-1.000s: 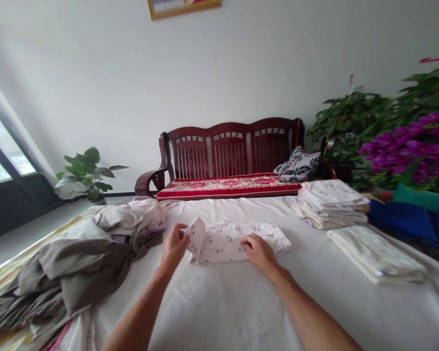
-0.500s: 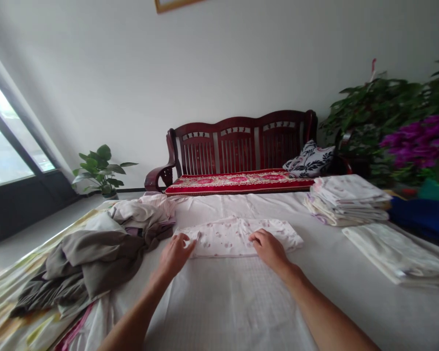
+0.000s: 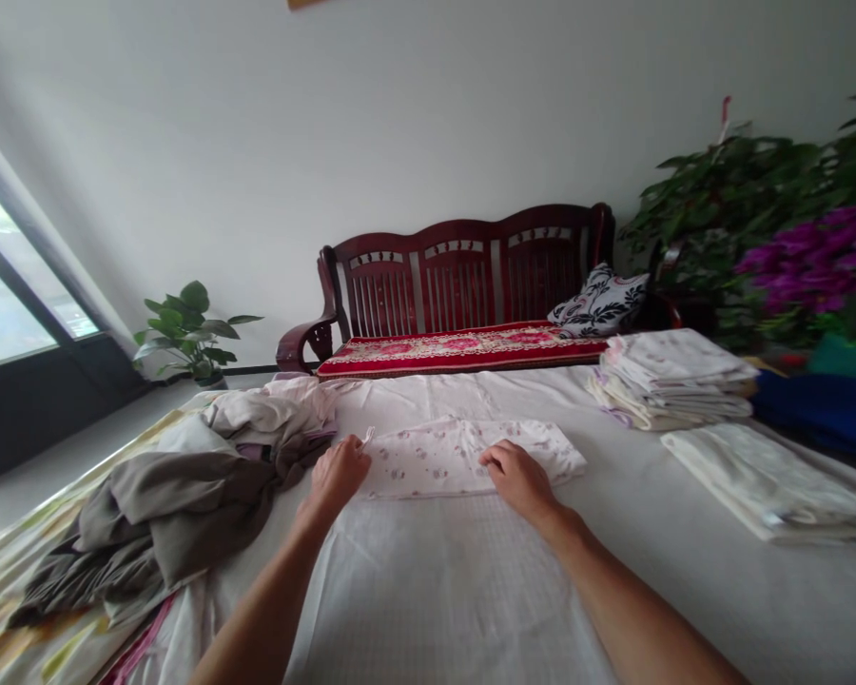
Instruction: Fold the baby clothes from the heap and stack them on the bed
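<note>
A white garment [image 3: 428, 461] with a small scattered print lies folded into a long strip in front of me; its exact kind cannot be made out. My left hand [image 3: 342, 468] is closed on the strip's left end, and a small tip of cloth sticks up above the fingers. Right of the strip's middle, my right hand [image 3: 517, 476] has its fingers curled together against the fabric, pinching it. Under everything spreads a white sheet [image 3: 442, 590].
Left of my hands is a rumpled heap of grey and white clothes [image 3: 178, 504]. On the right stand a stack of folded clothes [image 3: 677, 376] and a flatter folded piece [image 3: 770, 480]. A wooden bench [image 3: 463, 276] stands beyond.
My left hand has closed on the strip's left end, where its thumb and finger were apart before. My right hand stays on the cloth. The view has tilted slightly.
</note>
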`<state>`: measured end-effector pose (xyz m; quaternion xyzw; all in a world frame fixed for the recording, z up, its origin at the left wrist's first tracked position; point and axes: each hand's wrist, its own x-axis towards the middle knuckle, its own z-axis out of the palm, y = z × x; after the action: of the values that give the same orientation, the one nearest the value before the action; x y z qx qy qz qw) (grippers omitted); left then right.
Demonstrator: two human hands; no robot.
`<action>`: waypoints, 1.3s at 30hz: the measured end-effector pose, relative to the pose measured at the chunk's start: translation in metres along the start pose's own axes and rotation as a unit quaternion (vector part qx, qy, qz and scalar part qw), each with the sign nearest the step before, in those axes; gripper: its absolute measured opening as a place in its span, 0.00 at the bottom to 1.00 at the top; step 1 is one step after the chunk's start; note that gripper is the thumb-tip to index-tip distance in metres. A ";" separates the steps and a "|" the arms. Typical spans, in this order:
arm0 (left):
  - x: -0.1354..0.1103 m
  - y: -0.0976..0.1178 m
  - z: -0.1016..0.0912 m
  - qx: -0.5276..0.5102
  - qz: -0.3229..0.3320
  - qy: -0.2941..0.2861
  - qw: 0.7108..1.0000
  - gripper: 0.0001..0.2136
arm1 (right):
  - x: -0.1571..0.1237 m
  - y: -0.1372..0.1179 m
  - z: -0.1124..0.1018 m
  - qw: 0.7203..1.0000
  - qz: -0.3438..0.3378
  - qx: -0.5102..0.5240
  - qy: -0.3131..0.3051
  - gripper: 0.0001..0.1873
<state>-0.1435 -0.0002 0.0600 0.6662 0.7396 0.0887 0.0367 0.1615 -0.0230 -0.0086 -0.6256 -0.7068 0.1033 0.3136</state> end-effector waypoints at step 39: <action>0.015 -0.036 0.061 0.021 0.242 -0.013 0.970 0.27 | -0.016 -0.050 0.014 0.977 -0.205 -0.037 -0.045 0.27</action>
<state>-0.1699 0.0164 -0.0053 0.8272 0.5574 0.0707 0.0097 0.1127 -0.0444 0.0023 -0.4730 -0.8369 0.0388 0.2728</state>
